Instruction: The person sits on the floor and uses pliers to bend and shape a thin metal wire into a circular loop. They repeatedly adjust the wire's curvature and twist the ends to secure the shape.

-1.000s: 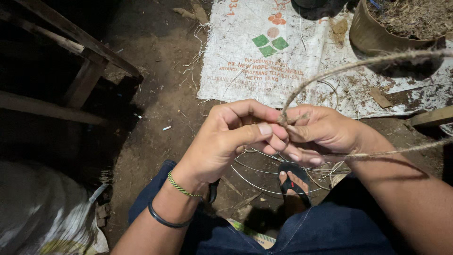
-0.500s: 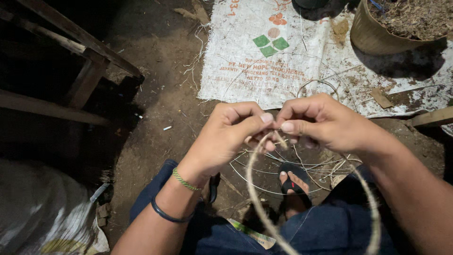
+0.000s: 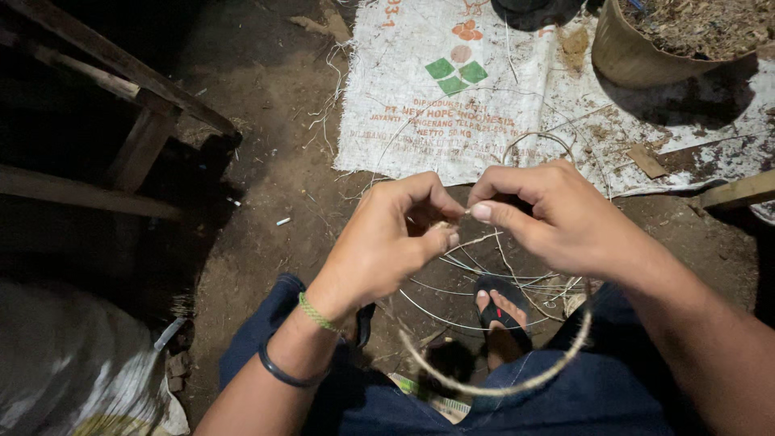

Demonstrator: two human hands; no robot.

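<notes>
My left hand [image 3: 387, 242] and my right hand [image 3: 557, 214] meet over my lap, fingertips pinched together on a thin tan twine [image 3: 492, 383]. The twine hangs from the pinch in a blurred loop below my right hand, over my dark blue trousers. Under the hands lie several thin wire hoops [image 3: 476, 291] on the dirt floor, around my foot in a black sandal [image 3: 500, 311]. A green band and a black band circle my left wrist.
A white woven sack [image 3: 484, 89] is spread on the dirt ahead. A round tan basket [image 3: 646, 56] of dry debris stands at the top right. Dark wooden beams [image 3: 121, 89] cross the left side. A light bag [image 3: 73, 371] sits at the bottom left.
The twine loop swung from above my right hand down to below it. My hands moved slightly apart and up, still pinching the twine.
</notes>
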